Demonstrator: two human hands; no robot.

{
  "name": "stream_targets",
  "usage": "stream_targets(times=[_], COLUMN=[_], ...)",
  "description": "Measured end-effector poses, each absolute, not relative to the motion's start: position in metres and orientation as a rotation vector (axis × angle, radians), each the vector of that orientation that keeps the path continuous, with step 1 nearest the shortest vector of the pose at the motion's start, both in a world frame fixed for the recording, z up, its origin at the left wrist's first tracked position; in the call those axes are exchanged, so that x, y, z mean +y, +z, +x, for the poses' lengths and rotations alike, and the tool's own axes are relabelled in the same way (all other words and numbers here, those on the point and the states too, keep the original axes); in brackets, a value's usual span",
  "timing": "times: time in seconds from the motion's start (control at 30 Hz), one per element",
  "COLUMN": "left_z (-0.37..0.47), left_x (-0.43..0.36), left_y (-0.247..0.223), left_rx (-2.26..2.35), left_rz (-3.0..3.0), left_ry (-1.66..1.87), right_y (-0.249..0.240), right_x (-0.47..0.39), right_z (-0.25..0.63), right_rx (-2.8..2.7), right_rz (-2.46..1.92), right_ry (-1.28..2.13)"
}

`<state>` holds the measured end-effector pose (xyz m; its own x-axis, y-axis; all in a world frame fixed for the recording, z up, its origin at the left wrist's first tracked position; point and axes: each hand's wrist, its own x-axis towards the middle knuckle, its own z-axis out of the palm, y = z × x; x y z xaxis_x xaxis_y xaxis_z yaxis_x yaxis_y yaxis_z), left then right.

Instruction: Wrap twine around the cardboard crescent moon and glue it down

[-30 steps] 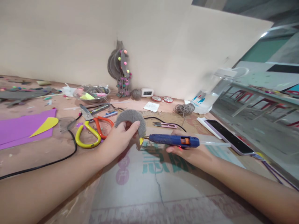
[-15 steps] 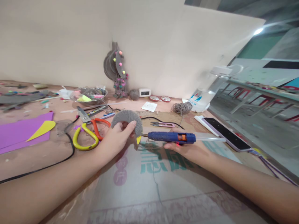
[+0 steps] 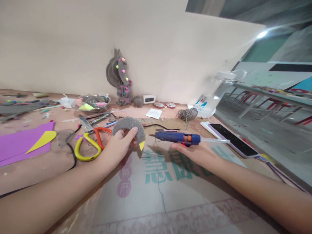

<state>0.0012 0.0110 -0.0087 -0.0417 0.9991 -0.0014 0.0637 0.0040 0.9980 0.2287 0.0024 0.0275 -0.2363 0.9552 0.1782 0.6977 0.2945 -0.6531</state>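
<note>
My left hand (image 3: 122, 141) pinches a curved piece wrapped in grey yarn (image 3: 130, 124), its lower right end tipped with yellow (image 3: 141, 145). In my right hand (image 3: 192, 152) is a blue glue gun (image 3: 176, 137), with a clear glue stick (image 3: 214, 140) out of its back. The gun's nozzle points left at the yarn piece, a small gap apart from it. Both hands are over a printed cardboard sheet (image 3: 146, 201). Scissors with yellow and orange handles (image 3: 87, 151) lie left of my left hand.
Purple sheets (image 3: 21, 143) with a yellow cutout (image 3: 44, 141) lie at the left. Behind are a bowl of supplies (image 3: 94, 104), a white clock (image 3: 149, 99) and grey yarn (image 3: 187, 114). A phone (image 3: 234, 139) and a water bottle (image 3: 209, 97) are at the right.
The glue gun's nozzle has drawn back from the yellow tip, opening a gap. The whole view has shifted slightly.
</note>
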Motion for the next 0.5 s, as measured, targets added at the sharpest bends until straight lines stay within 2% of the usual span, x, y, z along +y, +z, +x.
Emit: stream_targets(times=[0.13,0.33,0.5], left_z=[0.001,0.004,0.005], left_x=[0.011,0.007,0.010], left_y=[-0.009,-0.005,-0.007], left_rx=[1.259,1.313,1.257], left_rz=[1.167,1.144,1.112], left_ry=[1.247,1.249,1.261], right_y=[0.042,0.063,0.059], right_x=[0.012,0.040,0.099], right_z=[0.240,0.245,0.238], right_rx=[-2.051,-2.021,-2.041], right_rz=[-1.562,-1.407,-1.650], right_ry=[0.562,0.553,0.287])
